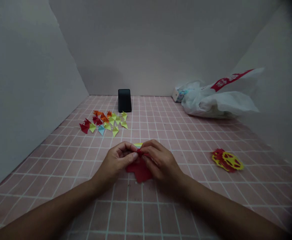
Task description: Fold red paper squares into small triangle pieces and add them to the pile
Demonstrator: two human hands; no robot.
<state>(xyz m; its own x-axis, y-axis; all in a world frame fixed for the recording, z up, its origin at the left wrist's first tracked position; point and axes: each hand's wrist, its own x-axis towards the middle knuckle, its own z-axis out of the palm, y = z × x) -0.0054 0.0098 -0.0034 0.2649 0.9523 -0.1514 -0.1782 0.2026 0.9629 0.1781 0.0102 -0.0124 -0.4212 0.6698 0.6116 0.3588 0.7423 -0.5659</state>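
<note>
My left hand (119, 158) and my right hand (158, 161) meet at the middle of the table. Between their fingertips they pinch a small piece of folded red paper (139, 152). Under the hands lie flat red paper sheets (142, 171), partly covered by my fingers. Just beyond the fingertips, the edge of some yellow and pale paper (138, 145) shows. The exact shape of the folded piece is hidden by the fingers.
Several folded paper cranes (104, 118) in red, orange, yellow and blue stand at the left back. Behind them a black phone (124, 100) leans upright. Red and yellow paper cut-outs (228, 160) lie at right. A white plastic bag (211, 103) and a box (177, 95) rest at the back right.
</note>
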